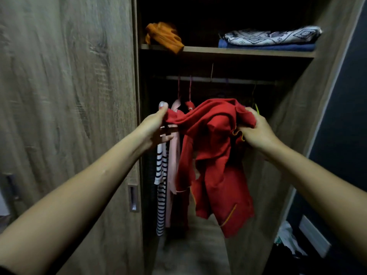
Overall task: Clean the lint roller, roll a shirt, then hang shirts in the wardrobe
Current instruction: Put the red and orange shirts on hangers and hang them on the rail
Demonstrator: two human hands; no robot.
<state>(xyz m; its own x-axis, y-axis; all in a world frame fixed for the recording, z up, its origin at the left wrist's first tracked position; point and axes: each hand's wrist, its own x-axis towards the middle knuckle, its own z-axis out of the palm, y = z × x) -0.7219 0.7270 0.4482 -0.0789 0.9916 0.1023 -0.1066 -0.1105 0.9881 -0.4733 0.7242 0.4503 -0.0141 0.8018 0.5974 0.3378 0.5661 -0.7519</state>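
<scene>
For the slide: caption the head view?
Person's left hand and right hand hold a crumpled red shirt before the open wooden wardrobe.

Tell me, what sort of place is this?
Probably a bedroom, at an open wardrobe: a striped shirt hangs from the rail, and folded cloths lie on the shelf above.

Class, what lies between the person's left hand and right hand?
The head view shows the red shirt spanning that gap, pinched by the left hand and gripped by the right hand, the rest hanging down.
</scene>
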